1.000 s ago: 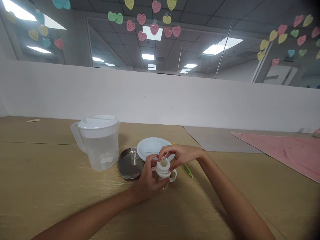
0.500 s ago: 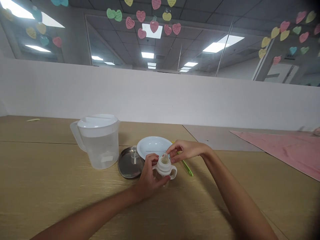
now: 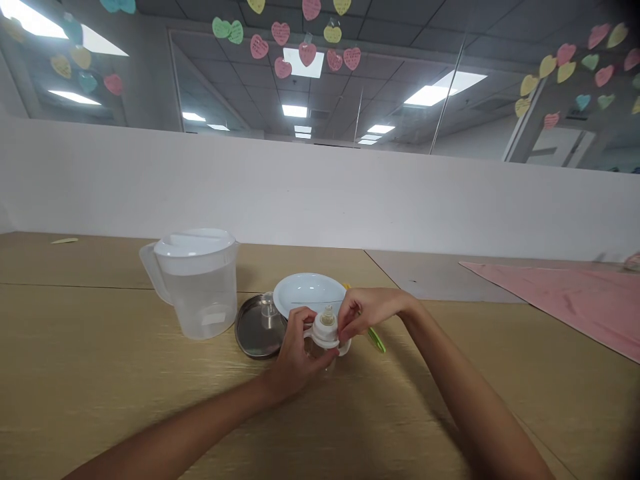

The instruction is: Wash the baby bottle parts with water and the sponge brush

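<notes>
Item one, at far left on the tan wood-grain surface point(image 3: 100, 347): a clear plastic water jug point(image 3: 199, 300) with a white lid, part-filled. Item two: a round steel tray point(image 3: 247, 337) bearing a small clear cup point(image 3: 269, 312). Item three: the left hand point(image 3: 295, 353), its fingers wrapped closely around the body of a two-handled baby bottle point(image 3: 320, 350), which stands upright on the surface, just in front of a white plate point(image 3: 307, 292). Item four: the right hand point(image 3: 370, 310), its fingers pinching the bottle's white collar just below the teat point(image 3: 327, 316). Item five: a green utensil point(image 3: 377, 340), partly hidden behind the right hand. Item six, far right: a pink cloth point(image 3: 555, 300). Change from the previous view: the right fingers now sit lower, covering the bottle's right handle.
</notes>
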Motion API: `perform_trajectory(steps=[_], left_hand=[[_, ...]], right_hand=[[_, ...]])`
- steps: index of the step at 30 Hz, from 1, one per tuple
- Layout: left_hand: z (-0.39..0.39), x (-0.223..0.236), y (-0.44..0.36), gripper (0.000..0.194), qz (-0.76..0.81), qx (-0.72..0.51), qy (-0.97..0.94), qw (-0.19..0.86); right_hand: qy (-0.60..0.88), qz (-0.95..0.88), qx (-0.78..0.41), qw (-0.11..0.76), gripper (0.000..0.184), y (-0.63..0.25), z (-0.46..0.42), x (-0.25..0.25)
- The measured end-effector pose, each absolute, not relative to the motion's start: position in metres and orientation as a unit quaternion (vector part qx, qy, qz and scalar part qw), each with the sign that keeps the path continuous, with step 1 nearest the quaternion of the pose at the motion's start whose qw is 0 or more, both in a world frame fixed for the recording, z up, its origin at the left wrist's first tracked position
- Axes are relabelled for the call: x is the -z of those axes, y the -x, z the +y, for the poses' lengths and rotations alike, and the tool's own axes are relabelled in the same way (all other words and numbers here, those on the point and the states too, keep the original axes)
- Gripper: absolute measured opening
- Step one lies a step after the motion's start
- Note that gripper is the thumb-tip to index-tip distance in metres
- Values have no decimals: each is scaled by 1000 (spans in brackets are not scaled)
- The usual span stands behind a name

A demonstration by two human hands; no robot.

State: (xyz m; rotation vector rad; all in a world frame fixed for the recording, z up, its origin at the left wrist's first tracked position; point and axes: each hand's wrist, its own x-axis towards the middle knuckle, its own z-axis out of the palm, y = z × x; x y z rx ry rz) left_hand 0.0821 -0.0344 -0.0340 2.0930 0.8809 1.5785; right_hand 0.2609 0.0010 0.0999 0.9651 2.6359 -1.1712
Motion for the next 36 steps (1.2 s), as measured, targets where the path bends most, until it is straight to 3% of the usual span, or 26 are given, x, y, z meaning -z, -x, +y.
perform_trajectory(steps=[5,8,10,15,20,27,31,36], left_hand=[[-37,28,-82,52,326,-527,-763,186],[-38,27,-81,56,336,-513,-769,179],[-37,28,-81,61,333,-514,-769,185],[-35,33,-82,70,325,-525,-762,197],[-35,35,-83,65,331,-545,-743,203],[-36,33,-83,60,325,-542,-746,209],[-37,32,-83,55,319,-551,-740,217],[-37,33,-84,57,321,-552,-734,232]], right_hand=[[-323,865,380,-64,21,-263,5,-101],[-313,858,389,-117,30,-261,4,-102],[-303,861,386,-131,36,-258,1,-103],[-328,860,361,-150,26,-250,-2,-103],[-360,836,367,-191,27,-243,0,-95],[-349,861,333,-163,26,-246,1,-96],[-326,874,348,-94,43,-250,2,-98],[-358,874,317,-91,43,-247,1,-94]])
